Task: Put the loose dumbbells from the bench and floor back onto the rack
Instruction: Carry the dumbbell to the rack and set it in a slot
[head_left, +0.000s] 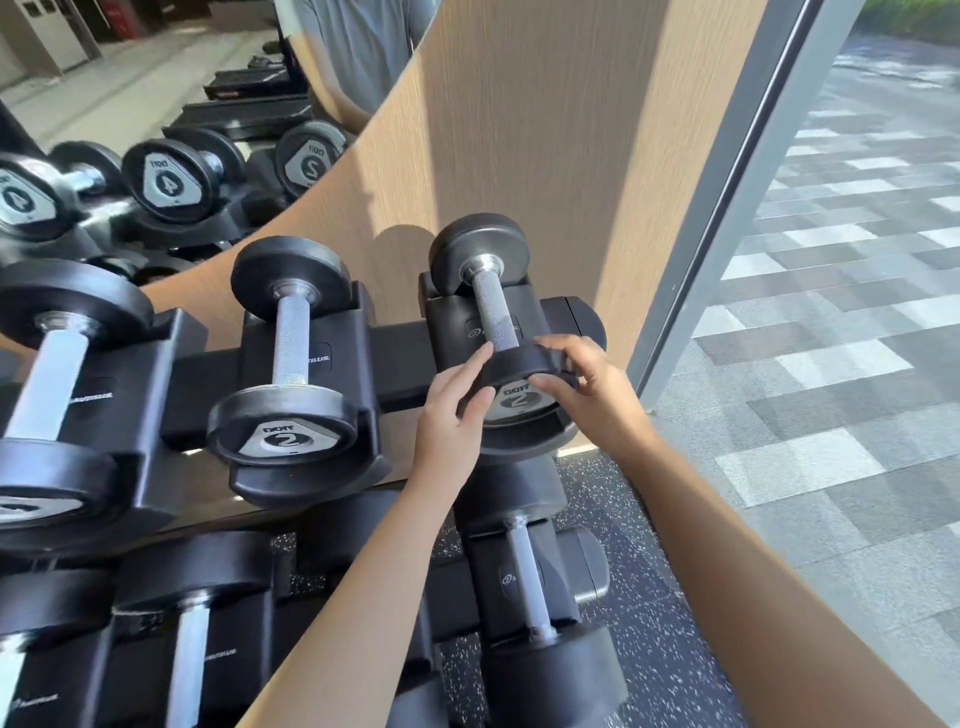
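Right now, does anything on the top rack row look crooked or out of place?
Nothing stands out. The right dumbbell lies in its cradle like the left dumbbell beside it, both marked 2. The left hand and right hand grip its near head.

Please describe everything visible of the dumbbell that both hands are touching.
The dumbbell has two round black heads, rubber by the look, and a knurled grey metal handle. Its near head bears a silver plate marked 2. It lies in the rightmost cradle on the top row of the rack, handle pointing away from the person. The left hand and right hand grip the near head by its rim.
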